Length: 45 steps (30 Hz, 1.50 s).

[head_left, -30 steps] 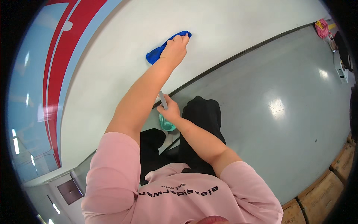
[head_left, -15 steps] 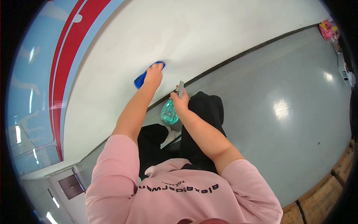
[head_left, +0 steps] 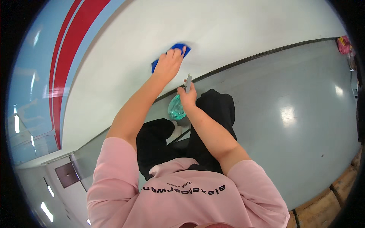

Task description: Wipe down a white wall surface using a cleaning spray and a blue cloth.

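My left hand presses a blue cloth against the white wall, its fingers bent over the fabric. The cloth sticks out past the fingertips and on the near left side of the hand. My right hand is wrapped round the neck of a spray bottle with a clear body and green liquid. The bottle's grey spray head points up and away from me, toward the wall's lower edge. Part of the bottle is hidden behind my right hand.
A dark baseboard strip runs between wall and grey floor. The wall's left part carries a red stripe on blue. Brown boxes stand at the lower right, and a pink bag lies far right.
My left hand has slid the blue cloth farther up and to the right along the wall. My right hand and the spray bottle have shifted slightly up and right in the picture.
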{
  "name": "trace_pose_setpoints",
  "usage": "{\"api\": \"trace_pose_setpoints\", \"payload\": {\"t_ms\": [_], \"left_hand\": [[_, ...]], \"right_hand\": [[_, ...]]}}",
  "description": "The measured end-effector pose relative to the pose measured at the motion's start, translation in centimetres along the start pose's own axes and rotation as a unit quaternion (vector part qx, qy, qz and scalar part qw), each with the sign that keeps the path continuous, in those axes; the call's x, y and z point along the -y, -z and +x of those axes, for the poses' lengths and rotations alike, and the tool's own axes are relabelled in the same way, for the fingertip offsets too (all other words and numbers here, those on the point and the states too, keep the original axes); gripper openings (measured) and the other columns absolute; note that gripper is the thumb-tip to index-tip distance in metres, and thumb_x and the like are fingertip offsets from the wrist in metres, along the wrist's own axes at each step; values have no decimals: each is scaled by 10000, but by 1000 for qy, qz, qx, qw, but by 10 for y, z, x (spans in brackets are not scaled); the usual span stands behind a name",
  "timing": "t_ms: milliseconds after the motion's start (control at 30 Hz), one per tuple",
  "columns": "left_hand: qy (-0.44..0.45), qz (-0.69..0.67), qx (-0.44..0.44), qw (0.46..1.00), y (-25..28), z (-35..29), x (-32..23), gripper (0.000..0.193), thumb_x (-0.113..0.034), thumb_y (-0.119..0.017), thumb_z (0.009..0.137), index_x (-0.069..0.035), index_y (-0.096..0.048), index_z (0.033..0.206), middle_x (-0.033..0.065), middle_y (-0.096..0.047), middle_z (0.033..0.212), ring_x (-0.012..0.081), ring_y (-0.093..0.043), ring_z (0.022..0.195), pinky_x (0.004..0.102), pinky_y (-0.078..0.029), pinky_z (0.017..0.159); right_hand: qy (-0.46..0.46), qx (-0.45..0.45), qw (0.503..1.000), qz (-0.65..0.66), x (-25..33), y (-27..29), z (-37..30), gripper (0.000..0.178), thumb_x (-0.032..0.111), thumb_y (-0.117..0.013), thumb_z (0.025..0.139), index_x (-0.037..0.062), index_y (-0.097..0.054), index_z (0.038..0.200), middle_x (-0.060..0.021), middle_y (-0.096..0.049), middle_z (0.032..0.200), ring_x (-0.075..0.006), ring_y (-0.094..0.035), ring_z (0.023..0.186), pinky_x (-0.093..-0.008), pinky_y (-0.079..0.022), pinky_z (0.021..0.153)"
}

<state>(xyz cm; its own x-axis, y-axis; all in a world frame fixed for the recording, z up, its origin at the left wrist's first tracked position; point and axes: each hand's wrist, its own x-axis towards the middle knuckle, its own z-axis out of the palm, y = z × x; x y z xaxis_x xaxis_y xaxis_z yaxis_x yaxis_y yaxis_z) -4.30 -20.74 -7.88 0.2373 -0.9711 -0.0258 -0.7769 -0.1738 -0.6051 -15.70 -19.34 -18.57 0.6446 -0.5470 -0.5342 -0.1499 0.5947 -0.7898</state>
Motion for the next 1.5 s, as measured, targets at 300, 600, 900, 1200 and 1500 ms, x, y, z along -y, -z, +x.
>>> {"api": "trace_pose_setpoints", "payload": {"t_ms": [300, 600, 900, 1200, 1500], "left_hand": [[2, -27, 29, 999, -60, -74, 32, 391, -163, -482, 798, -46, -482, 1171, 33, -437, 913, 180, -453, 857, 309, -448, 601], [442, -346, 259, 786, -89, -243, 9, 373, -227, -578, 751, -42, -530, 1072, 170, -510, 967, 352, -519, 881, 416, -432, 762], [448, -607, -34, 655, -29, -248, -101, 595, -28, -624, 666, -46, -407, 1220, 168, -538, 1048, 276, -541, 963, 351, -434, 810], [302, -717, -154, 609, 2, -265, -150, 1075, -183, -812, 500, -63, -162, 1348, 154, -281, 1311, 304, -293, 1221, 377, -275, 994], [384, -867, -209, 239, 6, -267, -161, 719, -224, -713, 659, -32, -356, 1252, 69, -494, 1108, 173, -476, 1010, 323, -374, 883]], "right_hand": [[11, -17, 1000, -2, 1, 6, 7, 486, 146, -598, 673, 46, -471, 1131, -94, -547, 815, -182, -535, 732, -315, -423, 669], [112, 134, 972, -159, -7, 0, -3, 520, 175, -612, 664, 92, -465, 1156, -84, -598, 841, -177, -562, 732, -313, -432, 679], [152, 358, 890, -239, -8, 1, -68, 475, 135, -588, 684, 107, -476, 1145, -49, -578, 728, -153, -565, 686, -285, -440, 653], [182, 357, 835, -377, -25, -7, -129, 751, 229, -586, 706, 79, -177, 1318, -210, -567, 944, -379, -566, 858, -403, -444, 744], [162, 472, 727, -472, 1, -10, -137, 849, 139, -529, 708, -54, 8, 1337, -261, -455, 1111, -363, -476, 1011, -356, -370, 888]]}}
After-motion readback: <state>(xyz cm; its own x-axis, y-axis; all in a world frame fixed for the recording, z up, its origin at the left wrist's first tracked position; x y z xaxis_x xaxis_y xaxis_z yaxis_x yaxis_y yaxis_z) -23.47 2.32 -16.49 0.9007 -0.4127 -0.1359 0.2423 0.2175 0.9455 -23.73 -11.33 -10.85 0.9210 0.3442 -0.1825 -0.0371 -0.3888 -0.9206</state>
